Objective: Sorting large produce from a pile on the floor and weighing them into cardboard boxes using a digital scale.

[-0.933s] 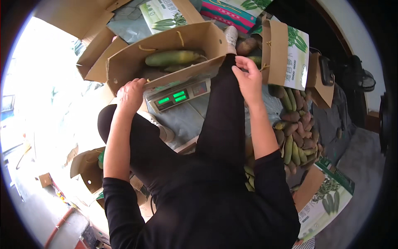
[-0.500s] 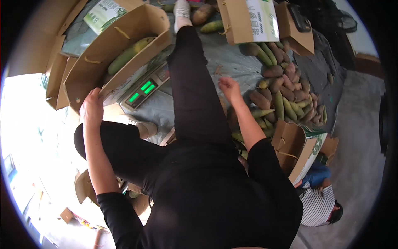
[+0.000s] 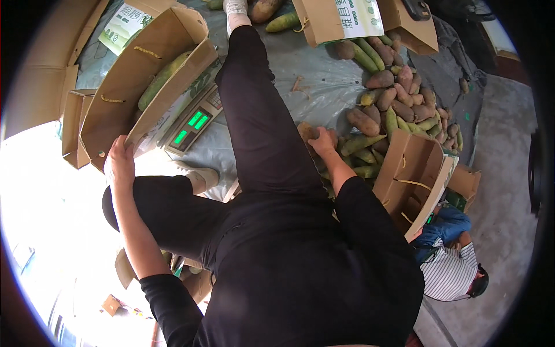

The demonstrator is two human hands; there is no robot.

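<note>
My left hand [image 3: 120, 162] grips the near corner of an open cardboard box [image 3: 110, 130] with yellow cord handles, its fingers bent over the rim. A long green radish [image 3: 165, 81] lies inside. The box rests on a scale [image 3: 192, 127] with lit green digits. Beside my outstretched leg, my right hand [image 3: 325, 141] is low over the vegetable pile. Its thumb side is against or close to a brownish root vegetable [image 3: 306, 132]; most of its fingers are hidden beneath the hand. Green radishes [image 3: 359, 144] and reddish-brown root vegetables [image 3: 363, 121] lie just right of it.
A plastic sheet [image 3: 318, 66] covers the floor. More cardboard boxes stand at the upper right [image 3: 324, 23] and right [image 3: 399, 168]. A person [image 3: 454, 269] in a striped shirt sits at the lower right. My white shoe [image 3: 237, 10] is at the top.
My right hand has gone down and nearer to me, from above the sheet to the pile beside my leg. My left hand has stayed on the box. The view has shifted slightly.
</note>
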